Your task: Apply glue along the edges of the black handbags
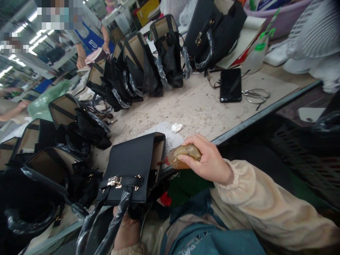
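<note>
My right hand (203, 157) is wrapped round a squeeze bottle (186, 156) of amber, glue-like liquid. Its red nozzle (165, 162) points left at the open, tan-lined side of a black handbag (130, 154). Whether the tip touches the lining I cannot tell. The bag lies tilted at the table's near edge, its gold clasp (114, 181) towards me and its plastic-wrapped handles (120, 209) hanging down. My left hand (129, 226) reaches up beneath the bag's lower edge, behind the handles; its fingers are hidden by the bag.
Several black bags (140, 63) with tan linings stand along the back and left of the worktable (191, 106). A phone (230, 85), scissors (256, 95) and a green-capped bottle (256, 56) lie or stand at the right. Across the table is a person in a blue apron (91, 39).
</note>
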Tool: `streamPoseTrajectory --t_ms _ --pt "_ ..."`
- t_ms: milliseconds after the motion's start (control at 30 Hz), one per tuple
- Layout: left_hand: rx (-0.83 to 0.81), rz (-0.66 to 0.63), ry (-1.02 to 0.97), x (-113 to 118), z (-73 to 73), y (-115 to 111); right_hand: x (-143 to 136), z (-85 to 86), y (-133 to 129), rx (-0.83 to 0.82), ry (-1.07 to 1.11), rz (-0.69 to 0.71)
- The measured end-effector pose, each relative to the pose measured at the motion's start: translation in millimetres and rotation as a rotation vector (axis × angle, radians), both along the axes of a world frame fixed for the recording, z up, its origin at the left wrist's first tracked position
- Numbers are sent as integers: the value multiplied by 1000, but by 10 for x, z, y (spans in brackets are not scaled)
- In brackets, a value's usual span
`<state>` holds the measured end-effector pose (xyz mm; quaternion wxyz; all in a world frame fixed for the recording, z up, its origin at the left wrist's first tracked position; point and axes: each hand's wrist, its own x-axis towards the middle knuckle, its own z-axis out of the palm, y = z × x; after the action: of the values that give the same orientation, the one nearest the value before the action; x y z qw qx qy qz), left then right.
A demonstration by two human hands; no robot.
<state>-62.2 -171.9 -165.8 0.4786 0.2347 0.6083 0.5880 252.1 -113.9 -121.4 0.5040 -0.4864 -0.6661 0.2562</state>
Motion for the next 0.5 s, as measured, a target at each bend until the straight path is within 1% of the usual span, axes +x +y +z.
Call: streamPoseTrajectory --t_ms 133,233,333,500 --pt "2 -50 -64 134 110 -6 -13 -66 59 12 -10 -49" --pt "4 -47 -56 146 156 -15 3 -91 93 11 -1 -84" --pt "-20 -50 -55 89 144 -16 43 -81 96 -12 37 -85" --pt "-33 10 -20 0 66 -16 94 -56 66 -52 63 -38"
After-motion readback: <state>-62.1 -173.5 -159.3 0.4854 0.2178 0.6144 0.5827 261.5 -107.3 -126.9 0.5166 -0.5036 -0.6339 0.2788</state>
